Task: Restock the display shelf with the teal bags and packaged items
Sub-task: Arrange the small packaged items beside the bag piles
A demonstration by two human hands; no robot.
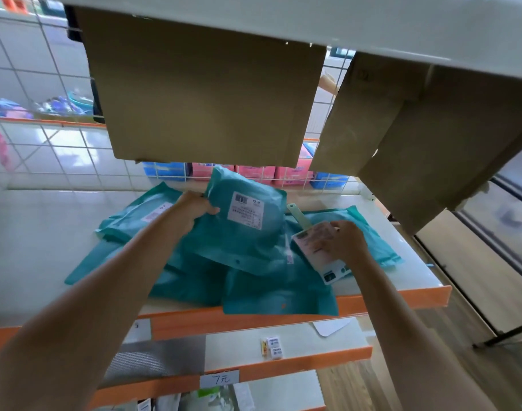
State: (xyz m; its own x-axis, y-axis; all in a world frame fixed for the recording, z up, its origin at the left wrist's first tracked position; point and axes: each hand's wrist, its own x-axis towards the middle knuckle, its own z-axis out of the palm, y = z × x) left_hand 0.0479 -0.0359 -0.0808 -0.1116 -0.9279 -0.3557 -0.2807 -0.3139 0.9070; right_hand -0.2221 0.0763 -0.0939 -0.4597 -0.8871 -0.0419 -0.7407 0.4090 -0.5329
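Bare forearms (111, 280) reach onto the shelf (402, 296), each grip holding stock.
The left grip (194, 209) pinches the labelled teal bag (248, 232) by its left edge; it lies tilted atop the teal pile (271, 295), long axis running away. The right grip (347, 241) holds the packaged item (311, 241), hang tab pointing away and leftward. The contents of the cardboard boxes (206, 99) above are hidden.
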